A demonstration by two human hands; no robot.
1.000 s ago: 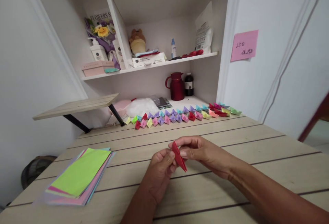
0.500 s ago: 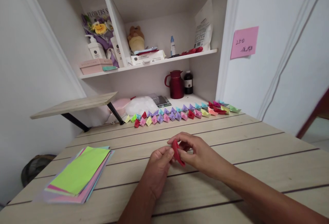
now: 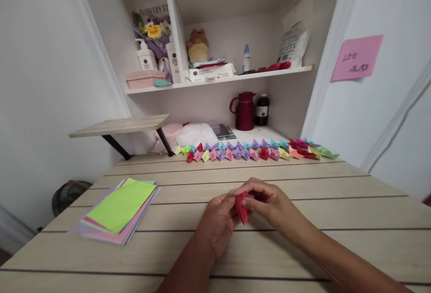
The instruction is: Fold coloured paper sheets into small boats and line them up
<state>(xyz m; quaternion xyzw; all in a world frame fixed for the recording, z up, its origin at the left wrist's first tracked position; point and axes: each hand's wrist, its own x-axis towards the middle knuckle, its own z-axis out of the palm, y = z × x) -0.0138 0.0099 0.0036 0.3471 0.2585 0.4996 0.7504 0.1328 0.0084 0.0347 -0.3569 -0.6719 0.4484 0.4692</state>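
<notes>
Red folded paper (image 3: 241, 207): was held just above the wooden table (image 3: 303, 243), near its middle, with its tip pointing down.
Left hand (image 3: 218, 219): was closed on the paper's left side, thumb and fingers pressed onto it.
Right hand (image 3: 269, 203): had its fingers curled over the top and right side, clamped on the same piece.
Risk: in my judgement the small piece could slip, or a crease could go crooked, because 2 sets of fingertips crowded it. A hard pull might tear the thin fold.
Around: a row of folded paper shapes (image 3: 256, 151) in many colours lay along the table's far edge, well apart from the hands. A stack of coloured sheets (image 3: 119, 210) lay to the left, with green on top.
Further back: a red jug (image 3: 245, 111) and a dark bottle (image 3: 262, 110) stood under the shelf, and a pink note (image 3: 357, 57) hung on the right wall.
In the way: only the hands themselves, which hid much of the paper.
</notes>
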